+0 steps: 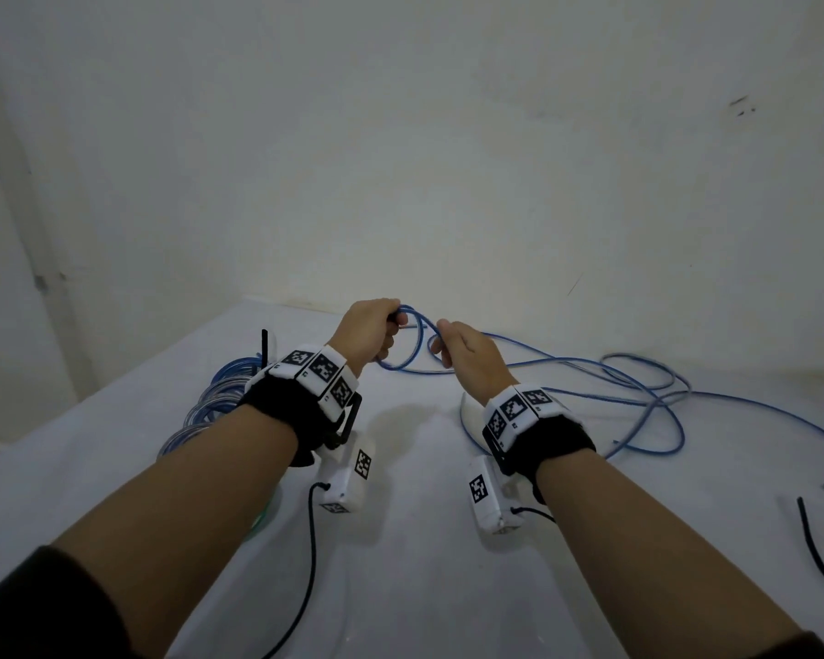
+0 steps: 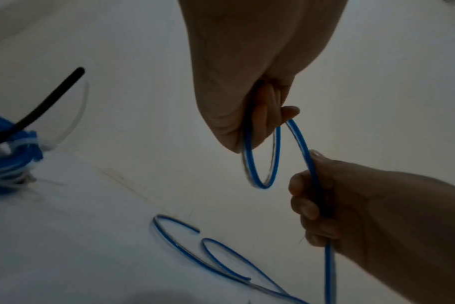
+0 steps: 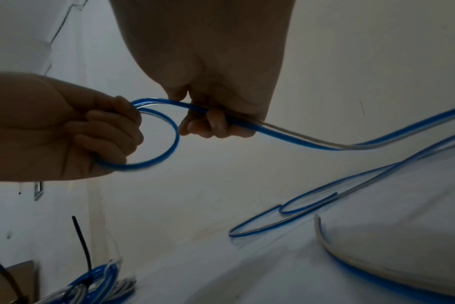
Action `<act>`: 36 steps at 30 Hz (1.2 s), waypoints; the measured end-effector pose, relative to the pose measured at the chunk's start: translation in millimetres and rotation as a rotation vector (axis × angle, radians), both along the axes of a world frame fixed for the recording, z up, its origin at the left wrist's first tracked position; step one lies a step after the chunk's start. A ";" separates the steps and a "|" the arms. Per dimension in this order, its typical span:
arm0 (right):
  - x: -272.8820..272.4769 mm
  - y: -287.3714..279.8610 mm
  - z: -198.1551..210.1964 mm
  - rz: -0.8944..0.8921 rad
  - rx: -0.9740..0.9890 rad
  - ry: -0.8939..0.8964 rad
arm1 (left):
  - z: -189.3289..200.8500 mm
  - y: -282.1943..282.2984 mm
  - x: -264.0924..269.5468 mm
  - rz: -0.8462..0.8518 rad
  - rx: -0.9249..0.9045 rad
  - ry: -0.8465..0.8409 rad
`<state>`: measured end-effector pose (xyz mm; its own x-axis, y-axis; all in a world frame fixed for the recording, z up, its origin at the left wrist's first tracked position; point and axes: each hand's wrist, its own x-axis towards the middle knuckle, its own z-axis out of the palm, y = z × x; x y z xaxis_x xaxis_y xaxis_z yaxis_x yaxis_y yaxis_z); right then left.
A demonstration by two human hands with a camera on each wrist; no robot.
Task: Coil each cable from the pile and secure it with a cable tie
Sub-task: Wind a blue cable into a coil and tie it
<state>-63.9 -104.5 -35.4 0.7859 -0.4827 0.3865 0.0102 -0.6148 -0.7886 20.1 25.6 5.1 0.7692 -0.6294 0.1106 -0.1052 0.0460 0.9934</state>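
Observation:
A long blue cable lies loose over the white table and rises to both hands. My left hand grips a small loop of it, fingers curled round the strands. Just to its right, my right hand pinches the same cable where it leaves the loop, its fingers wrapped round it. Both hands are held above the table near the far wall. A black cable tie sticks up from a finished blue coil at the left.
Several coiled blue cables lie at the left beside my left forearm. Loose cable bends sprawl over the table's right side. A black cable tie lies near the right edge. The white wall stands close behind the table.

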 end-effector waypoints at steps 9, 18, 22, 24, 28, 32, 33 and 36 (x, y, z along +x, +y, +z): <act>5.9 10.2 -8.6 0.029 -0.026 -0.082 | 3.0 9.0 5.6 -0.105 -0.247 0.419; 7.3 -17.4 -20.2 -0.195 -0.128 -0.025 | 9.6 13.8 8.5 -0.172 -0.454 0.458; 9.1 -27.1 -14.4 -0.225 -0.140 -0.119 | 9.6 11.1 9.7 -0.130 -0.353 0.421; 7.3 -30.0 -5.7 -0.264 -0.155 -0.138 | 7.8 11.7 9.3 -0.171 -0.260 0.428; 4.5 -29.8 5.3 -0.283 -0.108 -0.127 | 8.5 16.2 4.2 -0.364 -0.185 0.499; 7.6 -17.6 1.2 -0.221 0.040 -0.095 | 15.9 12.1 -2.1 -0.496 -0.378 0.559; 8.4 -13.7 -1.5 -0.179 0.058 -0.056 | 18.0 9.3 -3.6 -0.485 -0.430 0.547; 9.9 -0.6 -5.0 -0.057 0.045 0.023 | 19.8 0.1 -3.9 -0.338 -0.545 0.454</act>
